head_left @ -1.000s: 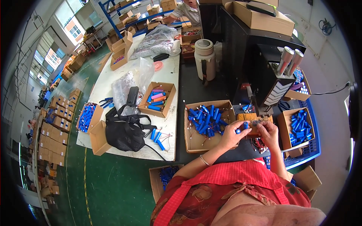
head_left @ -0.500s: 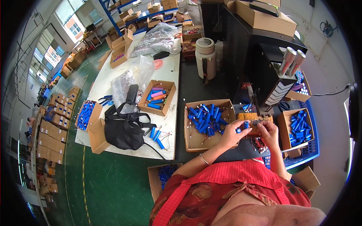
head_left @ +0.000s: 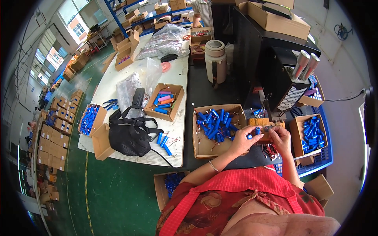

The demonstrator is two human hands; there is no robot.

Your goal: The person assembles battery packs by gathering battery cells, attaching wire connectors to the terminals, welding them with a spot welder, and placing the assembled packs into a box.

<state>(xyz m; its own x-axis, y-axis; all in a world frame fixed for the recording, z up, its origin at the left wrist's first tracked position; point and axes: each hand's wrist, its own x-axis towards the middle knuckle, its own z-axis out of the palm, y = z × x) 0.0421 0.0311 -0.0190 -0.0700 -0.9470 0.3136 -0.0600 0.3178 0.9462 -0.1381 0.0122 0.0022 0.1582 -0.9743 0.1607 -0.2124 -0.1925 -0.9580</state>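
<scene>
Block (head_left: 258, 122) — seemingly wooden — behind left hand (head_left: 243, 141)

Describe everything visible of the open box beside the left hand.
The box looks like plain brown cardboard, shallow and open-topped. It sits flat on the black bench, wired blue cylinders heaped loosely inside, some bottom bare at the near side. The left hand hides part of its right side; whether they touch is unclear.

Bright daylight from washed-out windows (head_left: 76, 23), upper left; pale sheen on green floor (head_left: 118, 185); black machine (head_left: 252, 51) side in shade; straight edges bent toward black rim; detail by right hand (head_left: 282, 138) soft
</scene>
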